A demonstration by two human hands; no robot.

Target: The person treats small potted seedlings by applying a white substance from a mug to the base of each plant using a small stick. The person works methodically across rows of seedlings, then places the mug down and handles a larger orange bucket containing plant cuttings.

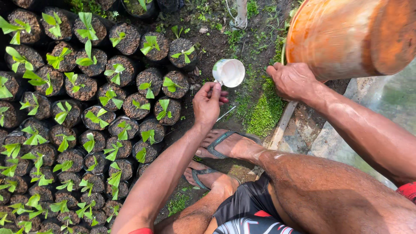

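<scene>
My left hand [207, 104] pinches the handle of a small white plastic cup [229, 72] tipped on its side, mouth facing up toward me, and it hangs just right of the nearest black grow bags of green seedlings [167, 110] — they lie to the cup's left, close by. My right hand [294, 81] curls closed on the rim of a big orange plastic bucket [346, 37], well right of the cup. The bucket's far side is cut off by the frame, and I cannot tell whether the cup holds anything — its inside is washed out.
</scene>
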